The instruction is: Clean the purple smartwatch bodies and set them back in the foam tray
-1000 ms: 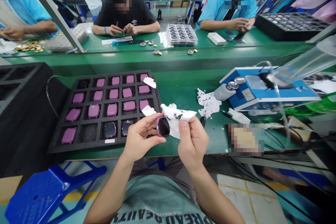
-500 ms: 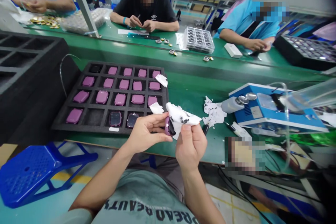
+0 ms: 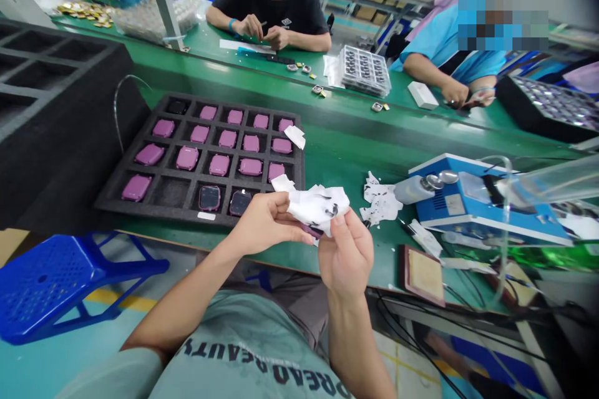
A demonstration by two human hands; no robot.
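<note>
My left hand [image 3: 264, 221] grips a purple watch case [image 3: 312, 232], mostly covered by a white cloth with black smudges [image 3: 321, 206]. The cloth's right end is pinched in my right hand [image 3: 347, 249]. Just left of my hands lies a black foam tray [image 3: 154, 196] with several purple watch cases in its compartments. Two cases in the front row show dark screens, one of them [image 3: 209, 197] near a small white label [image 3: 206, 216]. White scraps [image 3: 294, 136] rest on the tray's right edge.
A blue machine [image 3: 449, 199] with a white bottle [image 3: 414, 189] stands at right, beside stained white cloth [image 3: 381, 199] and a brown-framed pad [image 3: 422, 274]. A larger foam tray [image 3: 60, 137] is at left, above a blue stool [image 3: 60, 280]. People work across the green bench [image 3: 196, 84].
The cloth has come down over the watch case, whose side and dark face showed before. The whole view has shifted slightly.
</note>
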